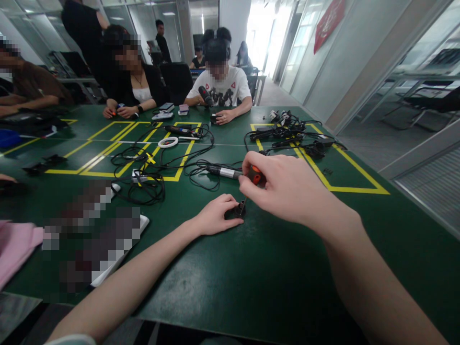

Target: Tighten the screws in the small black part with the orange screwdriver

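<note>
My left hand (215, 215) rests low over the green table (201, 273), its thumb and fingers pinched around a small black part (240, 209). In my right hand (291, 189) is a screwdriver (256, 176) with an orange and black handle, gripped from above between thumb and fingers. Its thin shaft points down and its lower end is at the black part; whether it sits in a screw is too small to tell. Just beyond my hands lies a silver and black pen-shaped tool (228, 173) with a cable.
Black cables (143, 189) lie coiled at left, near a white ring (167, 142). Cabled adapters (283, 132) are heaped at back right, beside small dark pieces (327, 171). Yellow tape (359, 190) marks the table. Blurred white-edged devices (142, 227) lie left. A person (224, 86) sits opposite.
</note>
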Demonstrator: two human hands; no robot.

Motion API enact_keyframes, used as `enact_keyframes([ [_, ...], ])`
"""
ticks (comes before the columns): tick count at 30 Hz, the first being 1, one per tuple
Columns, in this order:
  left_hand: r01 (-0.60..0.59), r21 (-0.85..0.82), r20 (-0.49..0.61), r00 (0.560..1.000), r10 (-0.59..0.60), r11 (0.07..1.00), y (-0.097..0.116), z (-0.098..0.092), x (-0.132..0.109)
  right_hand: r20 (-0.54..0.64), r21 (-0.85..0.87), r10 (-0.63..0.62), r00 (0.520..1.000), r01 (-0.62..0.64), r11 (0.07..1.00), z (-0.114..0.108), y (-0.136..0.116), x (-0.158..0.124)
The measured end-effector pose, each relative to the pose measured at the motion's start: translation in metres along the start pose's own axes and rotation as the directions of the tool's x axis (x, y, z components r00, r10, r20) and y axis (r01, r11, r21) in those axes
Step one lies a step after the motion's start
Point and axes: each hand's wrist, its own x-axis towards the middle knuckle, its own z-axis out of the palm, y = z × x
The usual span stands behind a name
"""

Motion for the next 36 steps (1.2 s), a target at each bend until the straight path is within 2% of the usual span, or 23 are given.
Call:
enact_keyframes([
  [5,0.017,0.006,0.006,1.0,-0.017,1.0,0.0017,-0.0016,-0.0005,0.029,-0.03,0.026,0.999,-0.025,0.999,-0.0009,-0.0015,0.0015],
  [11,0.015,0.003,0.012,1.0,-0.015,1.0,0.001,-0.0004,0.0001,-0.009,0.081,-0.019,1.0,0.019,0.997,0.001,0.0001,-0.0007],
  [17,0.006,-0.012,0.015,1.0,-0.006,1.0,0.0011,-0.0008,0.0005,0.041,-0.06,0.036,0.998,-0.034,0.998,-0.0012,-0.0049,0.0025],
  [24,0.004,-0.01,0.006,1.0,-0.004,1.0,0.0013,-0.001,0.0001,-0.021,0.046,-0.028,0.999,0.029,0.999,0.0015,-0.0014,0.0003],
  [31,0.018,0.001,0.009,1.0,-0.018,1.0,0.0014,-0.0012,-0.0002,0.03,-0.047,0.024,0.999,-0.023,0.999,-0.0004,-0.0023,0.0014],
  [36,0.0,-0.004,0.009,1.0,0.0,1.0,0.0008,-0.001,0.0,-0.02,0.033,-0.013,1.0,0.013,0.999,0.0028,-0.0003,-0.0004],
])
